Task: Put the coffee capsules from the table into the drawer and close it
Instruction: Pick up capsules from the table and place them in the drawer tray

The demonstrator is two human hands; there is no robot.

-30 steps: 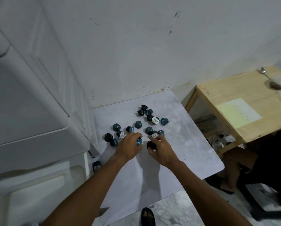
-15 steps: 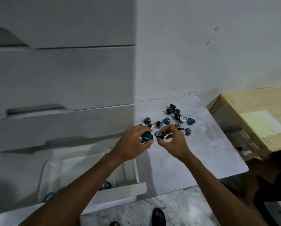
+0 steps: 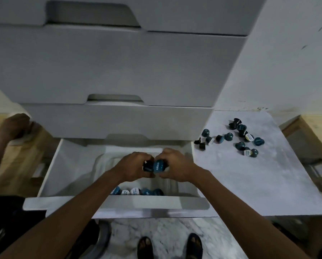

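Note:
Both my hands hover together over the open bottom drawer (image 3: 119, 202) of a white cabinet. My left hand (image 3: 132, 166) grips dark coffee capsules (image 3: 148, 166), and my right hand (image 3: 175, 165) holds a teal capsule (image 3: 159, 166) beside them. Several teal and white-lidded capsules (image 3: 137, 191) lie inside the drawer near its front wall. On the white table (image 3: 249, 184) to the right, several more capsules (image 3: 240, 137) lie scattered near the back.
Closed cabinet drawers (image 3: 119, 71) rise above the open one. Another person's hand (image 3: 16, 126) rests at the cabinet's left side. A wooden table (image 3: 317, 131) stands at the far right. My sandalled feet (image 3: 169, 247) stand on marble floor below the drawer.
My hands lifted capsules off the table and carried them left, over the open drawer. The view swung left and down, so the drawer is now central.

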